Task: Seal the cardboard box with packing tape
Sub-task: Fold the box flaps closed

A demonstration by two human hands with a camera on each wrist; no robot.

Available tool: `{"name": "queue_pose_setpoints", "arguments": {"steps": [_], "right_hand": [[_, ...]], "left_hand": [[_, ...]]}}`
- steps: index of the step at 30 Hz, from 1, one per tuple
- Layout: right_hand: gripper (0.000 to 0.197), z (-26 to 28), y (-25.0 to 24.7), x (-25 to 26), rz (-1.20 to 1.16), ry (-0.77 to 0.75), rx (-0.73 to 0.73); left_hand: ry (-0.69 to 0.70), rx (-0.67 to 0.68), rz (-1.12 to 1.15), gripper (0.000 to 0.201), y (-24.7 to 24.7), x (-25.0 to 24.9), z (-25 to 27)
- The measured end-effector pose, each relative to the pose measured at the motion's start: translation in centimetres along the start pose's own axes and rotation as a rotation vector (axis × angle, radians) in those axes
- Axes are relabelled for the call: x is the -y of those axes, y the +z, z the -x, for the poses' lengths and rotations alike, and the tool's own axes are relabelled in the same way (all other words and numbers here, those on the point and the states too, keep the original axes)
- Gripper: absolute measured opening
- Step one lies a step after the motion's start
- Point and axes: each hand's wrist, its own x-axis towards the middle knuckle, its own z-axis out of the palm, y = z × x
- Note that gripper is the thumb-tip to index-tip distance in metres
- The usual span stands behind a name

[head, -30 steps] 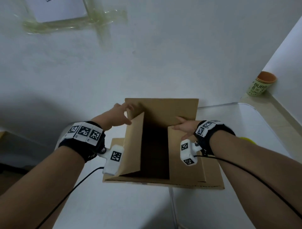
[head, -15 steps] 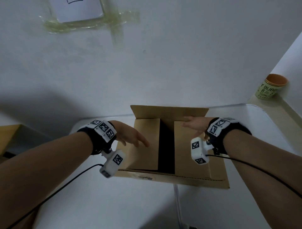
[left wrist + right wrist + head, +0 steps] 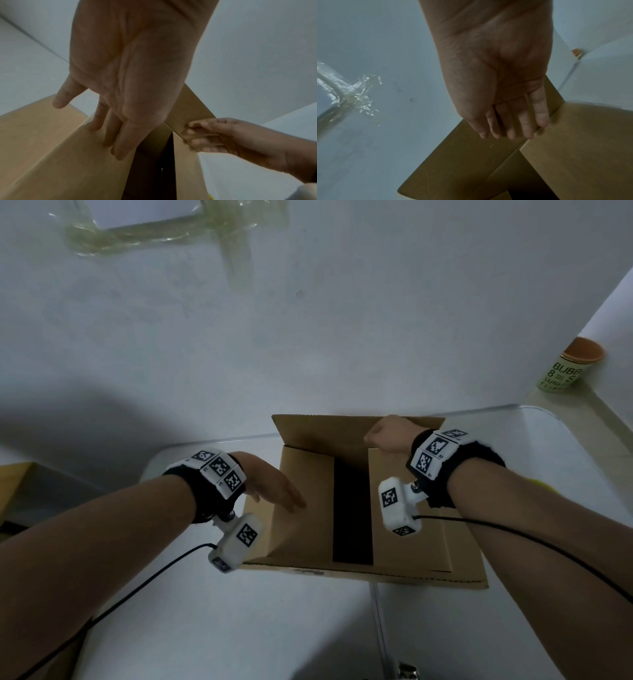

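Cardboard box [image 3: 359, 508] sits on a white tabletop [image 3: 274, 628], close to the wall, with its top not yet closed; two side flaps lie folded inward with a dark gap between them, and the far flap [image 3: 342, 428] stands upright; the near flap hangs outward toward the viewer. Left hand [image 3: 274, 489] rests flat, fingers straight, on the left flap [image 3: 301, 529], seemingly to hold it down; right hand [image 3: 388, 436] curls its fingers [image 3: 199, 133] over the edge of the far flap, gripping it, probably to fold it down over the side flaps. No packing tape is on the box, and no tape roll can be seen in any view; the box's inside is too dark to make out. Further out, a paper cup [image 3: 568, 368] with partly legible print stands on a ledge at the right; a small yellow object behind the right forearm is mostly hidden; crumpled clear tape [image 3: 171, 231] holding a sheet to the wall is cut off at the top.
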Motion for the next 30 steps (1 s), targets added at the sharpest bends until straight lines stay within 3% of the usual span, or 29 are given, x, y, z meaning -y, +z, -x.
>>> {"name": "queue_pose_setpoints", "arguments": {"steps": [3,5,7,11,13,15,21,28,30], "right_hand": [[0.023,0.3,-0.8,0.6,-0.152,-0.094,-0.191],[0.024,0.4,-1.5,1.1,-0.104,-0.166,-0.438],[0.024,0.4,-2.0,1.3,-0.015,-0.167,-0.502],[0.023,1.4,-1.6,0.8,0.288,0.014,-0.072],[0.034,2.7,-0.5,0.0,0.420,0.069,0.139],[0.045,3.7,0.6,-1.0,0.435,0.135,0.245],[0.066,3.5,1.1,-1.1,0.228,0.185,0.276],[0.074,3.8,1.9,-2.0,0.147,0.155,0.279],[0.074,4.3,1.8,-2.1,0.093,0.152,0.268]], "left_hand": [[-0.013,-0.018,-0.047,0.049,-0.1,-0.5,0.0],[-0.024,-0.037,-0.077,0.049,-0.1,-0.9,0.1],[-0.033,-0.056,-0.109,0.049,-0.1,-1.3,0.1],[-0.045,-0.082,-0.232,0.050,0.3,-2.1,0.3],[-0.048,-0.104,-0.303,0.051,0.6,-2.3,0.4],[-0.043,-0.123,-0.336,0.050,0.9,-2.0,0.7],[-0.017,-0.180,-0.361,0.051,2.6,-2.1,2.1],[0.123,-0.231,-0.252,0.073,5.2,-3.3,3.9],[0.182,-0.163,-0.172,0.081,5.6,-3.3,4.8]]}}
